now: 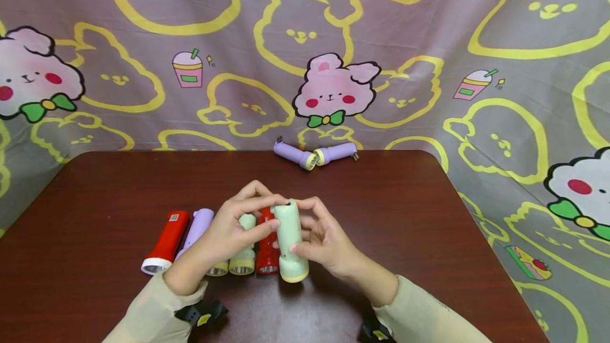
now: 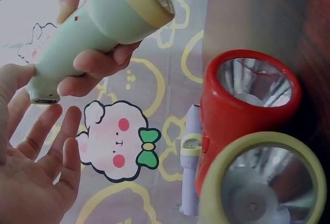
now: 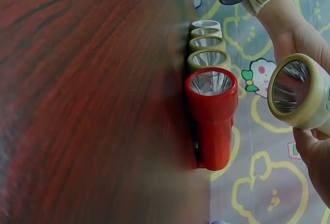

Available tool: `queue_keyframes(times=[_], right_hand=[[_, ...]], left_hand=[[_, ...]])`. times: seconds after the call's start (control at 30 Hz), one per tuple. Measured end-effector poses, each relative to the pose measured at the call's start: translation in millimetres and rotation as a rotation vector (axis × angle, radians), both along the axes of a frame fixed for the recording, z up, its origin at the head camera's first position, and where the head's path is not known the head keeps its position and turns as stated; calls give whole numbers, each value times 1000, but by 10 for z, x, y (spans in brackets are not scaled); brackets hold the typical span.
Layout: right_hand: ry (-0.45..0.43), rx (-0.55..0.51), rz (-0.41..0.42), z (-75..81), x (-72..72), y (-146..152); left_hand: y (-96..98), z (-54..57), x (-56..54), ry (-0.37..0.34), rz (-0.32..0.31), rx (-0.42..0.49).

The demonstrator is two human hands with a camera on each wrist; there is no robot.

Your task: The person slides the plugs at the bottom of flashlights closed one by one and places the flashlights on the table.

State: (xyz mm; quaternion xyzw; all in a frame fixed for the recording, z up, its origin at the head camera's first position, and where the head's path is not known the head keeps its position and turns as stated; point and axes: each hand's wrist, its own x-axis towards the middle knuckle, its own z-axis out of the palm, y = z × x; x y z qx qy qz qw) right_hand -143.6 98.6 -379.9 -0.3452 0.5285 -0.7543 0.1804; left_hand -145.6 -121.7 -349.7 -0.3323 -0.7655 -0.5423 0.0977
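Note:
A pale green flashlight [image 1: 290, 237] with a yellow rim stands tilted between both hands above the table, lens end down. My right hand [image 1: 331, 242] grips its barrel, thumb on the near side and fingers behind. At the tail end, my left hand [image 1: 231, 226] pinches it with thumb and index finger; its other fingers spread loose below the tail in the left wrist view. Just behind the held flashlight lies a red flashlight [image 3: 214, 136]. Beside that one is another green flashlight [image 1: 243, 261], partly hidden by the left hand.
The row continues left with a yellow-rimmed flashlight [image 1: 217, 269] mostly hidden, a purple flashlight [image 1: 201, 224] and a red, white-rimmed flashlight [image 1: 167, 240]. Two purple flashlights [image 1: 290, 152] lie head to head at the table's [image 1: 405, 200] back edge, before a patterned cloth [image 1: 419, 30].

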Motion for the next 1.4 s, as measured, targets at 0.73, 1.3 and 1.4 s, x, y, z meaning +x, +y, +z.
queue_keyframes(times=[0.73, 1.3, 1.4], right_hand=[[-70, 75, 0, 32, 2, 25], [-83, 57, -62, 55, -25, 57], [-101, 61, -74, 58, -26, 63]], left_hand=[[-61, -65, 38, 93, 68, -65], [-138, -72, 52, 107, 136, -111], [-196, -73, 72, 85, 161, -143]])
